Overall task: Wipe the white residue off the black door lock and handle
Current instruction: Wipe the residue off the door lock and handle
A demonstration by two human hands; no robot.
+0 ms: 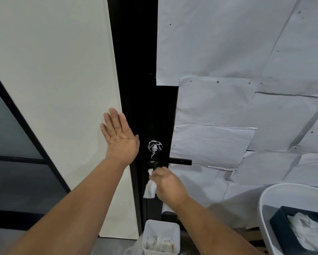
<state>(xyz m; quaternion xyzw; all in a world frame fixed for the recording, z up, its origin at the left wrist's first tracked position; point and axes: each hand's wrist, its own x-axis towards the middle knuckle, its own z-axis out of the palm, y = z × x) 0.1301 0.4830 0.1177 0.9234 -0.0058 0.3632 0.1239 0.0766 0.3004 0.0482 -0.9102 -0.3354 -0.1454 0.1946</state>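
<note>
Above my right hand (168, 183), clutching a white wipe (150, 189): round lock (154, 145), white-smeared; black handle (174, 161), horizontal, pointing right; left hand (120, 137) flat, fingers spread.

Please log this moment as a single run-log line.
left hand open, flat by door frame | right hand grips white wipe below handle | lock white residue present

A cream wall (53, 70) spreads left of the hand, with a dark-framed frosted glass panel (9, 129) further left. Pale paper sheets (246, 52) cover the surface to its right; grey floor (117, 245) lies below
</note>
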